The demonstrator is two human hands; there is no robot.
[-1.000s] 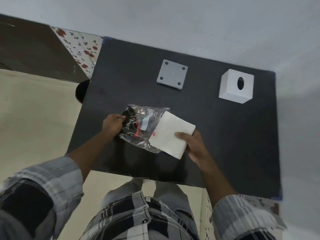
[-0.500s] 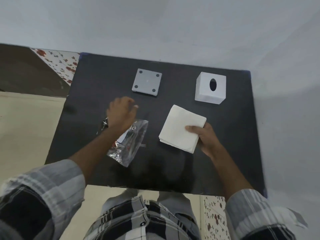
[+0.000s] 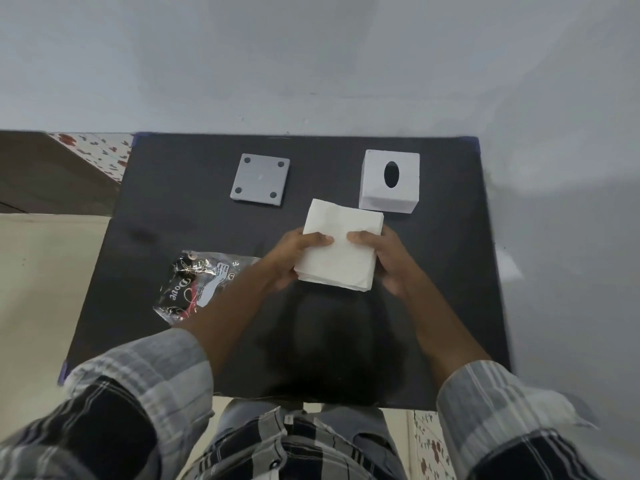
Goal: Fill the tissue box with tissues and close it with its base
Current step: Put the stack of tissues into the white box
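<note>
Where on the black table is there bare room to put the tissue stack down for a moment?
Both hands, left and right, hold the tissue stack. The black table is bare in front of the person below the stack, along the left edge beside the grey base, and right of the tissue box. It is crowded between base, box and stack, and around the empty wrapper.

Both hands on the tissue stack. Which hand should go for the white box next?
Probably the right hand: the tissue box stands upright just beyond it, on the right. The left hand could keep the tissue stack; the grey base lies on its side.
</note>
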